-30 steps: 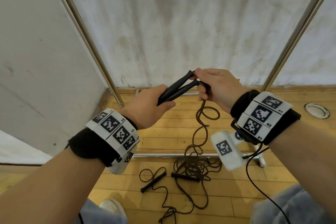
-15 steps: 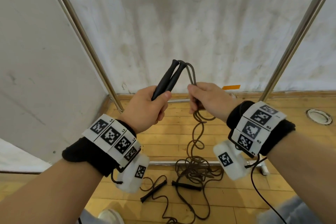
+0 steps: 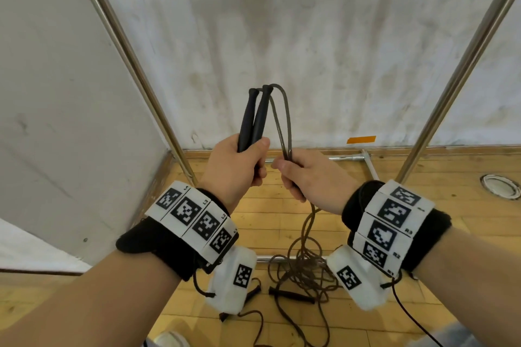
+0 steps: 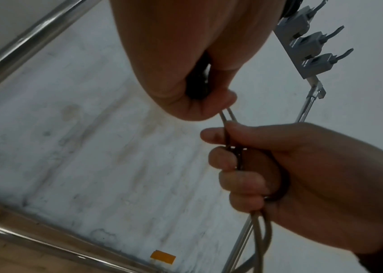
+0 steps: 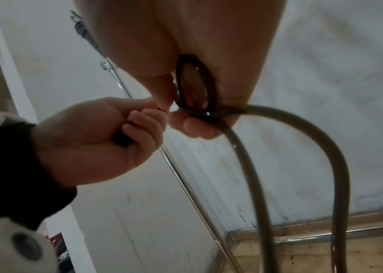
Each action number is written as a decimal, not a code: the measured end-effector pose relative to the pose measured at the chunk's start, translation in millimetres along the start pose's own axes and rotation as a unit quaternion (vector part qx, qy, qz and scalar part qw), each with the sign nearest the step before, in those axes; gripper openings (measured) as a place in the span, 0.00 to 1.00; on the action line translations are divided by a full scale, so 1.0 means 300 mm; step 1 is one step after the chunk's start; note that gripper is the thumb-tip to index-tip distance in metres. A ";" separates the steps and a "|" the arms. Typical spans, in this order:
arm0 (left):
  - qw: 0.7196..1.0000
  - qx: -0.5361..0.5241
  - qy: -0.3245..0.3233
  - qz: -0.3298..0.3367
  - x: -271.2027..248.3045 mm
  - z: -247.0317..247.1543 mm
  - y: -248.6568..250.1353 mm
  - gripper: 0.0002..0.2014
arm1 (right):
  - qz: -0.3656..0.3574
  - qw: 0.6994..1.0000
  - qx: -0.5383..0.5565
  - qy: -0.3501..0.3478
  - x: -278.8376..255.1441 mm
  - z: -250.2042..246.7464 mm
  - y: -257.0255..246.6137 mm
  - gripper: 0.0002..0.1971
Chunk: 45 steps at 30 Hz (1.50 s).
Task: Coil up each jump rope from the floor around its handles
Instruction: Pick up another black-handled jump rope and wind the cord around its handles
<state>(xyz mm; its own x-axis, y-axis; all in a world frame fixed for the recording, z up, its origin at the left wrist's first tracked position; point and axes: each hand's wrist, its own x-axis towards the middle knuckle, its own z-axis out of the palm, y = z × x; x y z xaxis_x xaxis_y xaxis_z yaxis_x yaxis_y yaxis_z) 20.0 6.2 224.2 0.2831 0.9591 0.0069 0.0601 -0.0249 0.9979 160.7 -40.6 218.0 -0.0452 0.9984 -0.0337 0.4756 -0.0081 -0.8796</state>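
Handles paired, no wraps on yet.
My left hand (image 3: 235,170) grips both handles (image 3: 253,118) upright; right hand (image 3: 307,177) at its 3 o'clock pinches doubled rope (image 3: 283,121). Another rope (image 3: 293,294) lies uncoiled on floor (image 3: 366,327).

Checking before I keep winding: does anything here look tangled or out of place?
Yes. Below the right hand, the rope lies in a knotted-looking heap on the floor, overlapping another rope's handle. It may snag.

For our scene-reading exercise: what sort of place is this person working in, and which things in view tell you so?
Probably an improvised indoor work corner: a wooden plank floor, a metal pole frame hung with white sheeting, and jump ropes heaped on the floor.
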 end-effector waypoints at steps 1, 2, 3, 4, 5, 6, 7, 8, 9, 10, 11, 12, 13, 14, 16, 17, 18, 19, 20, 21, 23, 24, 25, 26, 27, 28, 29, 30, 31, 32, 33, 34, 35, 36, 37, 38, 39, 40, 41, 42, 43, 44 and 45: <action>1.000 -0.005 0.022 0.000 0.002 0.002 0.000 0.06 | -0.001 1.000 -0.001 0.010 -0.001 0.004 -0.002 0.15; 0.999 -0.019 0.043 -0.003 0.004 0.006 0.001 0.06 | 0.002 1.000 0.014 0.013 -0.004 0.008 -0.004 0.14; 0.997 -0.041 0.061 -0.010 0.006 0.009 0.003 0.05 | 0.006 0.999 0.032 0.008 -0.007 0.014 -0.004 0.14; 0.995 -0.065 0.075 -0.019 0.007 0.014 0.005 0.05 | 0.011 0.999 0.042 -0.002 -0.011 0.022 -0.005 0.14; 0.992 -0.083 0.085 -0.029 0.009 0.018 0.009 0.04 | 0.014 0.999 0.042 -0.016 -0.014 0.032 -0.006 0.14; 0.991 -0.092 0.090 -0.039 0.009 0.021 0.011 0.04 | 0.017 0.999 0.039 -0.030 -0.016 0.043 -0.005 0.15; 0.990 -0.098 0.089 -0.048 0.009 0.025 0.013 0.04 | 0.019 0.998 0.035 -0.040 -0.017 0.055 -0.003 0.16; 0.989 -0.104 0.085 -0.057 0.006 0.029 0.014 0.04 | 0.022 0.998 0.031 -0.050 -0.018 0.068 -0.002 0.15; 0.988 -0.113 0.078 -0.067 0.003 0.032 0.015 0.04 | 0.025 0.998 0.022 -0.062 -0.019 0.079 0.000 0.14; 0.986 -0.128 0.068 -0.078 -0.001 0.034 0.015 0.05 | 0.031 0.997 0.007 -0.075 -0.020 0.090 0.003 0.14; 0.984 -0.148 0.055 -0.088 -0.004 0.036 0.015 0.06 | 0.036 0.995 -0.012 -0.089 -0.021 0.100 0.007 0.14; 0.981 -0.165 0.043 -0.096 -0.007 0.039 0.018 0.07 | 0.041 0.993 -0.029 -0.104 -0.022 0.108 0.012 0.14; 0.978 -0.178 0.039 -0.102 -0.009 0.039 0.021 0.08 | 0.046 0.991 -0.036 -0.117 -0.022 0.115 0.015 0.14; 0.975 -0.191 0.043 -0.109 -0.009 0.039 0.024 0.09 | 0.049 0.990 -0.035 -0.129 -0.022 0.120 0.017 0.15; 0.964 -0.229 0.069 -0.115 -0.002 0.034 0.034 0.08 | 0.044 0.989 -0.029 -0.139 -0.020 0.123 0.017 0.16; 0.959 -0.244 0.084 -0.115 0.005 0.029 0.039 0.08 | 0.036 0.989 -0.023 -0.138 -0.018 0.121 0.015 0.17; 0.955 -0.254 0.099 -0.115 0.013 0.023 0.045 0.07 | 0.027 0.990 -0.015 -0.135 -0.017 0.120 0.016 0.18; 0.952 -0.259 0.114 -0.113 0.022 0.018 0.050 0.07 | 0.018 0.992 -0.004 -0.128 -0.017 0.116 0.017 0.20; 0.950 -0.263 0.126 -0.109 0.030 0.012 0.056 0.06 | 0.011 0.992 0.013 -0.122 -0.016 0.112 0.021 0.21; 0.949 -0.267 0.135 -0.104 0.037 0.006 0.061 0.06 | 0.010 0.992 0.038 -0.118 -0.013 0.106 0.025 0.22; 0.945 -0.274 0.150 -0.097 0.048 -0.008 0.068 0.05 | 0.026 0.988 0.091 -0.123 -0.003 0.092 0.034 0.22; 0.943 -0.277 0.156 -0.096 0.053 -0.014 0.070 0.05 | 0.038 0.985 0.107 -0.132 0.000 0.085 0.038 0.21; 0.941 -0.282 0.159 -0.097 0.057 -0.021 0.071 0.05 | 0.050 0.981 0.115 -0.145 -0.002 0.079 0.041 0.19; 0.940 -0.286 0.161 -0.098 0.059 -0.026 0.071 0.05 | 0.060 0.978 0.120 -0.160 -0.006 0.072 0.044 0.18; 0.939 -0.288 0.164 -0.097 0.060 -0.031 0.071 0.06 | 0.070 0.975 0.122 -0.173 -0.012 0.065 0.050 0.17; 0.938 -0.287 0.168 -0.096 0.060 -0.034 0.069 0.06 | 0.083 0.972 0.116 -0.187 -0.014 0.061 0.050 0.17; 0.938 -0.285 0.172 -0.093 0.059 -0.035 0.069 0.06 | 0.100 0.969 0.099 -0.202 -0.014 0.059 0.043 0.17; 0.939 -0.284 0.176 -0.088 0.059 -0.037 0.071 0.05 | 0.119 0.966 0.077 -0.216 -0.005 0.058 0.033 0.17; 0.939 -0.283 0.179 -0.084 0.059 -0.039 0.073 0.06 | 0.139 0.962 0.049 -0.228 0.007 0.059 0.023 0.16; 0.938 -0.283 0.181 -0.080 0.058 -0.041 0.077 0.06 | 0.169 0.957 0.029 -0.232 0.015 0.058 0.015 0.15; 0.938 -0.283 0.183 -0.078 0.058 -0.043 0.081 0.06 | 0.198 0.953 0.026 -0.227 0.020 0.056 0.011 0.15; 0.938 -0.283 0.185 -0.076 0.057 -0.045 0.084 0.06 | 0.212 0.952 0.038 -0.216 0.021 0.051 0.016 0.15; 0.938 -0.281 0.187 -0.075 0.056 -0.045 0.086 0.06 | 0.212 0.953 0.050 -0.208 0.024 0.048 0.025 0.16; 0.939 -0.278 0.189 -0.072 0.054 -0.042 0.086 0.06 | 0.210 0.955 0.055 -0.203 0.021 0.044 0.037 0.16; 0.940 -0.271 0.193 -0.068 0.051 -0.039 0.084 0.06 | 0.211 0.955 0.056 -0.198 0.015 0.044 0.047 0.15; 0.943 -0.262 0.198 -0.063 0.048 -0.036 0.082 0.05 | 0.213 0.956 0.063 -0.192 0.011 0.047 0.052 0.16; 0.945 -0.252 0.201 -0.057 0.047 -0.032 0.080 0.05 | 0.211 0.956 0.077 -0.186 0.007 0.051 0.057 0.16; 0.947 -0.243 0.202 -0.053 0.047 -0.028 0.078 0.05 | 0.208 0.957 0.090 -0.182 0.008 0.059 0.061 0.17; 0.949 -0.238 0.201 -0.051 0.047 -0.026 0.077 0.05 | 0.206 0.957 0.094 -0.180 0.009 0.064 0.064 0.17; 0.950 -0.235 0.199 -0.050 0.048 -0.026 0.078 0.05 | 0.205 0.958 0.088 -0.178 0.007 0.068 0.063 0.16; 0.951 -0.233 0.196 -0.048 0.049 -0.027 0.079 0.05 | 0.207 0.959 0.076 -0.179 0.005 0.067 0.063 0.15; 0.953 -0.230 0.192 -0.044 0.051 -0.029 0.081 0.06 | 0.209 0.958 0.067 -0.182 0.004 0.065 0.061 0.14; 0.955 -0.226 0.188 -0.039 0.051 -0.031 0.082 0.06 | 0.209 0.957 0.070 -0.186 0.003 0.061 0.061 0.13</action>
<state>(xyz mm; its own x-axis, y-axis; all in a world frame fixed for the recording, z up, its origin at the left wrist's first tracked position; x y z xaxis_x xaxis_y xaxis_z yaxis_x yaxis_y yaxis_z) 17.0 22.9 249.5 -0.0750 0.9885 -0.1314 -0.3757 0.0940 0.9220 153.4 -40.8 193.1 -0.1983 0.8173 -0.5410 0.3994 -0.4367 -0.8061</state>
